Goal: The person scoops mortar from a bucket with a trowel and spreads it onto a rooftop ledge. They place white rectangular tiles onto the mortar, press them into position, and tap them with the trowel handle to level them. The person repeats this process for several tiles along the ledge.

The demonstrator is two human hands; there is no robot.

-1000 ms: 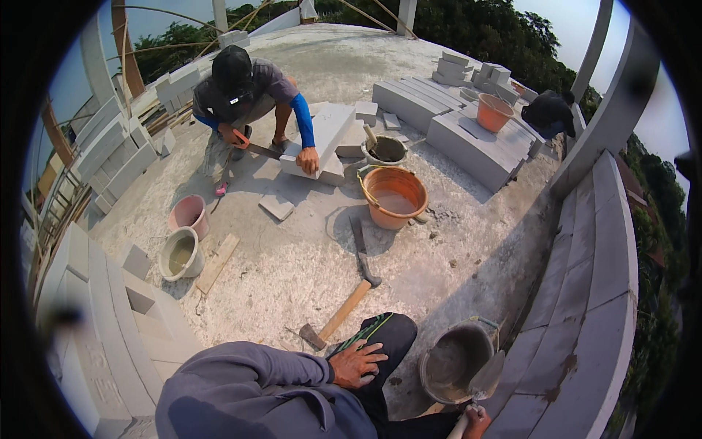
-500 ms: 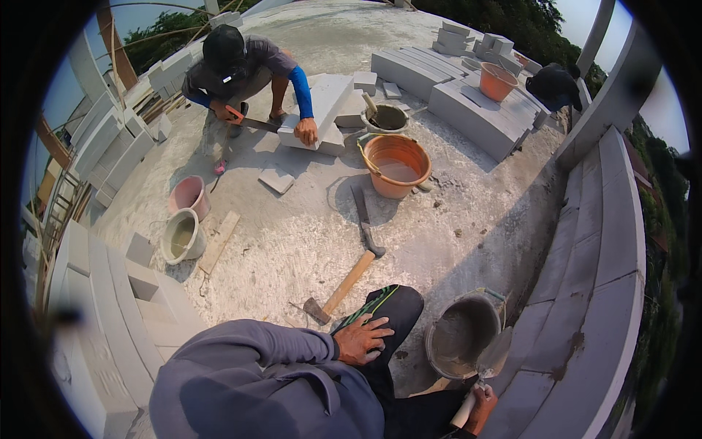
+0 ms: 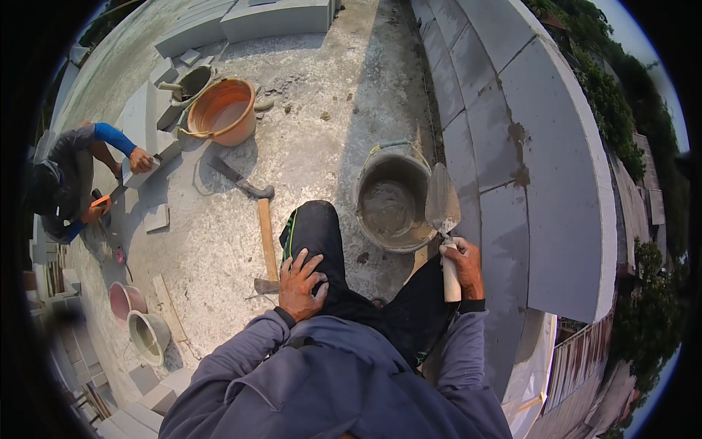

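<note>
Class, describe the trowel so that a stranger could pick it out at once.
Find the grey block wall on the right, then the dark bucket beside it. By the bucket's right rim, the right hand holds the trowel. Unlike the wooden-handled tool on the floor, it has a broad, pointed blade.

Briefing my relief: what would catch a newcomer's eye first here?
The bright orange bucket stands out, upper left. Right of centre, the right hand grips a trowel beside a grey bucket. At far left, a blue-sleeved co-worker has one hand on a pale block.
</note>
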